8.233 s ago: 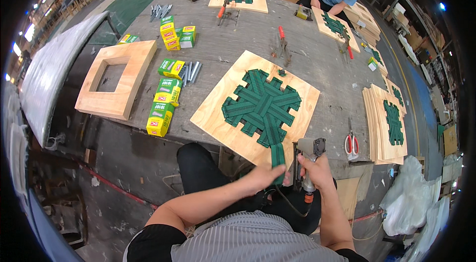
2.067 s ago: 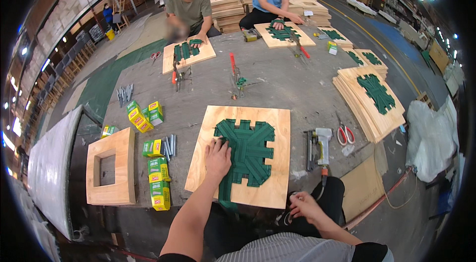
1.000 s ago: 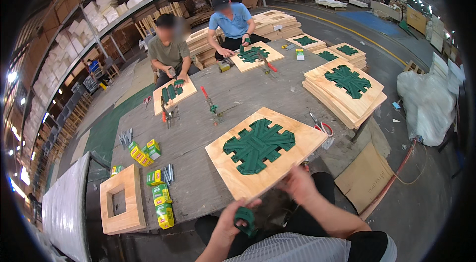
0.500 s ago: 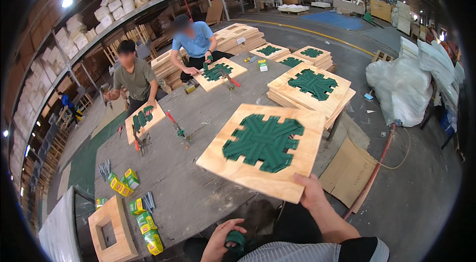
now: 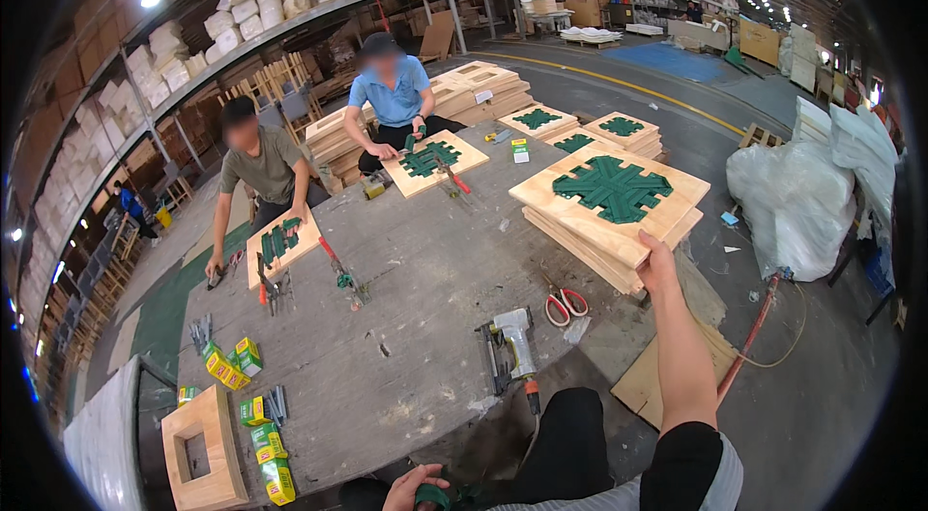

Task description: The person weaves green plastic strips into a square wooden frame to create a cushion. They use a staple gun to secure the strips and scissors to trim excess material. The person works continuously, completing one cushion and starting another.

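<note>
My right hand (image 5: 657, 264) is closed on the near corner of a square plywood panel (image 5: 546, 187), its middle crossed by woven green webbing (image 5: 611, 189). This panel lies on top of a stack of similar panels (image 5: 580, 250) at the table's right edge. Low in the picture, my left hand (image 5: 416, 489) curls around a bundle of green webbing (image 5: 437, 494), partly cut off by the lower edge. A staple gun (image 5: 512, 347) with an air hose rests at the table's near edge. Beside it lie red-handled scissors (image 5: 564, 303).
Across the table (image 5: 416, 318), two people work on webbed panels (image 5: 430, 163) with clamps (image 5: 340, 274) nearby. Staple boxes (image 5: 266, 443) and a wooden frame (image 5: 201, 448) sit at the left. Other panel stacks (image 5: 623, 129) stand beyond; a plastic-wrapped bundle (image 5: 793, 206) is on the right.
My right hand has carried the panel away from me and right, onto the stack. The staple gun and scissors, hidden before, now show. My left hand sits lower.
</note>
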Tool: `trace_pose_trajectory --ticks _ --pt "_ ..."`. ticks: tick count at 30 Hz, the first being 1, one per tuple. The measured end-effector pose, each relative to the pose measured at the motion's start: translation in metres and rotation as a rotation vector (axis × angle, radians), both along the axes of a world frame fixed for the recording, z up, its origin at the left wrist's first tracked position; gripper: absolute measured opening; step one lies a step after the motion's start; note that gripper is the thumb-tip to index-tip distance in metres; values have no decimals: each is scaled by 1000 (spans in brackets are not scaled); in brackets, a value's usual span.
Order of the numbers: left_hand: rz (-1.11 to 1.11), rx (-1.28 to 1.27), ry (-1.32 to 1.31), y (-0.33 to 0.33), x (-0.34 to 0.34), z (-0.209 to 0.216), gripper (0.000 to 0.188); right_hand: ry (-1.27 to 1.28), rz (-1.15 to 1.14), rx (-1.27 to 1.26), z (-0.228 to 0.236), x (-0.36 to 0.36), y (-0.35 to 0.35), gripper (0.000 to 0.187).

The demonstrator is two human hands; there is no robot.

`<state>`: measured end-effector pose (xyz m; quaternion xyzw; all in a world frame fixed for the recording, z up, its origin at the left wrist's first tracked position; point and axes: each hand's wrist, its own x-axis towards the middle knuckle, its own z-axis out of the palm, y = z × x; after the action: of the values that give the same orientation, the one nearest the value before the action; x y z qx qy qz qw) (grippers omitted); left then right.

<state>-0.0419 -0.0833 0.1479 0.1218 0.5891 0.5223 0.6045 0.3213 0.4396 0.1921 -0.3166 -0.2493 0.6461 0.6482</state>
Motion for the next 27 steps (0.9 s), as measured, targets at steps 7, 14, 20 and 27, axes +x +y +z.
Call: trace_pose_trajectory --ticks 7,14,20,27 --pt "26 -79 22 16 4 7 41 -555 -57 -339 -5 22 60 48" --pt "3 -133 38 29 4 2 39 -1288 -364 -266 -25 61 25 47" --pt "-49 -111 30 46 4 -10 39 -803 -60 -347 -44 62 26 25" --pt "-92 -127 72 52 6 -13 40 -827 -4 -387 -34 46 50 18"
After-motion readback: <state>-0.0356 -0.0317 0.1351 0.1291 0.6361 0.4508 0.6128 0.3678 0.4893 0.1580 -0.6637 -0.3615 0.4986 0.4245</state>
